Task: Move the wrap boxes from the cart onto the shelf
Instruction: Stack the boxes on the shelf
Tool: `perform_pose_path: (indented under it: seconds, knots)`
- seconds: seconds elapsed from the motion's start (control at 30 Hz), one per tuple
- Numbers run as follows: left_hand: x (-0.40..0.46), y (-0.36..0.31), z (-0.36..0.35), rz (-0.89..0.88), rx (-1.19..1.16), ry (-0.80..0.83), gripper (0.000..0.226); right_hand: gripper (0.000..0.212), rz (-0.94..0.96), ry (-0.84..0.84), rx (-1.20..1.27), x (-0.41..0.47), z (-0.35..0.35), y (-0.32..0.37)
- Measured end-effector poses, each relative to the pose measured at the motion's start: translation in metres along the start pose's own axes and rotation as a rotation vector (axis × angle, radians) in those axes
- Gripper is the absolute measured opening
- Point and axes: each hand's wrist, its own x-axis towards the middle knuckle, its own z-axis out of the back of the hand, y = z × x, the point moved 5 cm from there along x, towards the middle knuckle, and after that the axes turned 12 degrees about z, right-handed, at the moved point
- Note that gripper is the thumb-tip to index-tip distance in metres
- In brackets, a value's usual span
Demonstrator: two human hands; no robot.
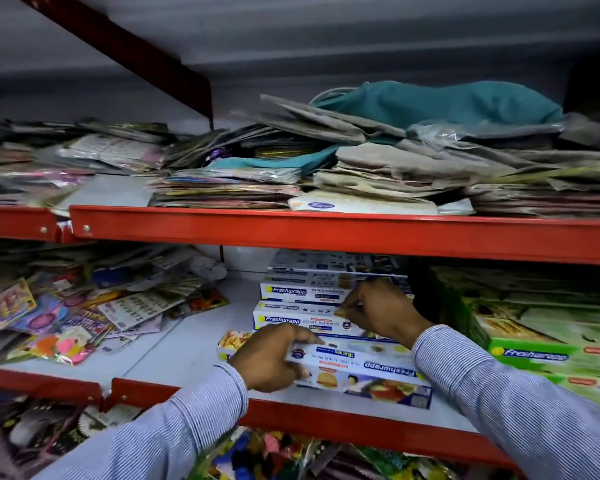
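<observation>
On the middle shelf point(194, 355), white with a red front rail, blue-and-white Freshwrapp wrap boxes point(298, 294) lie stacked toward the back. A nearer wrap box point(364, 372) lies upside down close to the front edge. My left hand point(271, 358) grips this near box at its left end. My right hand point(381, 310) reaches further in, its fingers curled against the stacked boxes. Whether it grips one I cannot tell. The cart is out of view.
Green Freshwrapp boxes point(534, 348) fill the shelf's right side. Colourful party packets point(66, 317) crowd its left. The upper shelf point(326, 230) carries paper bags and a teal cloth. More packets point(264, 455) lie on the shelf below.
</observation>
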Motion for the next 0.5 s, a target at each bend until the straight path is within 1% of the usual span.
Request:
perform_pose_path:
  seconds: [0.1,0.17,0.23,0.3,0.37,0.4,0.5]
  knots:
    - [0.020,-0.010,0.004,-0.017,-0.026,-0.047,0.050,0.021,-0.019,-0.014,0.110,-0.002,0.009,-0.001]
    - [0.032,-0.016,0.004,-0.017,-0.033,-0.096,0.048,0.024,-0.009,0.051,0.160,-0.004,0.009,0.000]
    - [0.041,-0.019,0.002,-0.004,-0.041,-0.144,0.048,0.032,0.003,0.152,0.179,-0.009,0.003,0.000]
    - [0.045,-0.020,-0.003,-0.030,0.007,-0.205,0.045,0.037,-0.013,0.218,0.197,-0.017,-0.003,-0.002]
    - [0.044,-0.019,-0.006,-0.077,0.068,-0.290,0.036,0.034,-0.028,0.228,0.205,-0.025,-0.009,-0.005]
    - [0.043,-0.018,-0.007,-0.095,0.078,-0.329,0.033,0.036,-0.041,0.219,0.210,-0.028,-0.011,-0.006]
    - [0.042,-0.014,-0.011,-0.120,0.041,-0.358,0.029,0.036,-0.062,0.168,0.180,-0.035,-0.016,-0.006]
